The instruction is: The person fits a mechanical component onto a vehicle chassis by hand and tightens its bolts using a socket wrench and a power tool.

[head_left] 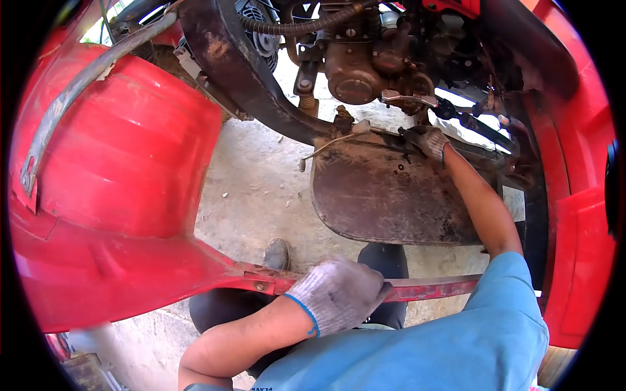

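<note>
My left hand (340, 293), in a dirty white knit glove with a blue cuff, is closed over the red frame rail (433, 289) in front of my body. Farther off, my right hand (428, 141), also gloved, is closed at the upper edge of a worn brown floor plate (391, 202). Its fingertips are at a small dark part, too small to name. Left of that hand, a thin bent rod (332, 142) lies along the plate's edge. A metal foot pedal (409, 98) sits just above the hand.
A dirty engine (355, 78) fills the top middle, beside a dark curved frame tube (251, 72). Red body panels (130, 150) stand at the left and right (587, 260). A grey bent tube (78, 85) crosses the left panel. Below is concrete floor (251, 182), with my shoe (277, 253) on it.
</note>
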Demonstrator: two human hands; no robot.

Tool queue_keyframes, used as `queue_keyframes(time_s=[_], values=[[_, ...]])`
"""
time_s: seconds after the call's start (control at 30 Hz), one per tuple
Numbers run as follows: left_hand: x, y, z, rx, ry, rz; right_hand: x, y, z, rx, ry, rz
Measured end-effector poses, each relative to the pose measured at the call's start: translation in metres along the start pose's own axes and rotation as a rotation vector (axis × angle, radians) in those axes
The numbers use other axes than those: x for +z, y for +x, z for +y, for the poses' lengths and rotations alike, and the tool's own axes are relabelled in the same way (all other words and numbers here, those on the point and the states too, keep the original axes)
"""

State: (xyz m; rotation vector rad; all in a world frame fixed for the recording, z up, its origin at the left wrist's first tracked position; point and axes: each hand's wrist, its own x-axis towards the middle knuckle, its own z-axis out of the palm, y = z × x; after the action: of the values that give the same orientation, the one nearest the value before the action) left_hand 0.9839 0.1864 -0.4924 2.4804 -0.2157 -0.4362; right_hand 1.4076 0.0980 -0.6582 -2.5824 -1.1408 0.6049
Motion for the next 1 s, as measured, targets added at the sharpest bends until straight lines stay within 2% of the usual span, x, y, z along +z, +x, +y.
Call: queue_keyframes(time_s=[0.03, 0.1, 0.13, 0.23, 0.3, 0.33, 0.37, 0.43, 0.47, 0.5, 0.57, 0.6, 0.63, 0.7, 0.73, 0.87, 0.93, 1.0], values=[[0.0, 0.0, 0.0, -0.003, 0.0, -0.009, 0.0, -0.007, -0.005, -0.085, 0.029, 0.075], [0.0, 0.001, 0.002, -0.004, 0.002, -0.017, 0.003, -0.015, -0.008, -0.033, 0.087, 0.122], [-0.001, 0.001, 0.002, -0.011, 0.003, -0.022, 0.013, -0.014, -0.002, -0.038, 0.411, 0.141], [-0.004, 0.0, 0.006, -0.039, 0.063, -0.015, 0.048, 0.005, 0.021, -0.36, 0.449, 0.443], [-0.001, 0.0, 0.006, -0.043, 0.058, -0.018, 0.038, -0.001, -0.019, 0.107, 1.161, 0.236], [0.0, 0.001, 0.006, -0.047, 0.051, -0.02, 0.038, 0.004, -0.024, 0.078, 0.737, 0.347], [0.001, 0.0, 0.006, -0.045, 0.053, -0.024, 0.04, 0.007, -0.031, 0.081, 0.74, 0.349], [0.004, -0.001, 0.007, -0.07, 0.083, 0.034, 0.045, 0.014, -0.043, -0.086, -0.001, 0.463], [0.004, 0.0, 0.007, -0.068, 0.085, 0.033, 0.061, 0.029, -0.04, -0.019, -0.39, 0.469], [0.005, 0.0, 0.006, -0.063, 0.078, 0.055, 0.065, 0.043, -0.032, -0.018, -0.388, 0.47], [0.007, -0.001, 0.006, -0.058, 0.066, 0.069, 0.07, 0.06, -0.025, -0.017, -0.15, 0.382], [0.006, -0.001, 0.006, -0.056, 0.084, 0.06, 0.077, 0.064, -0.017, -0.075, -0.584, 0.464], [0.005, -0.001, 0.006, -0.054, 0.101, 0.049, 0.077, 0.071, -0.017, -0.076, -0.583, 0.461], [0.004, -0.001, 0.008, -0.07, 0.103, 0.029, 0.074, 0.085, -0.016, 0.041, -0.888, 0.127], [0.003, -0.001, 0.008, -0.087, 0.109, 0.015, 0.075, 0.087, -0.012, -0.055, -0.877, 0.184], [0.001, -0.001, 0.008, -0.042, 0.125, 0.023, 0.079, 0.088, -0.017, -0.07, -0.8, 0.287], [0.002, 0.0, 0.006, -0.039, 0.091, 0.039, 0.068, 0.07, -0.045, 0.121, -0.848, 0.19], [0.0, 0.001, 0.005, -0.046, 0.065, 0.014, 0.084, 0.094, -0.015, 0.074, -0.775, 0.218]])
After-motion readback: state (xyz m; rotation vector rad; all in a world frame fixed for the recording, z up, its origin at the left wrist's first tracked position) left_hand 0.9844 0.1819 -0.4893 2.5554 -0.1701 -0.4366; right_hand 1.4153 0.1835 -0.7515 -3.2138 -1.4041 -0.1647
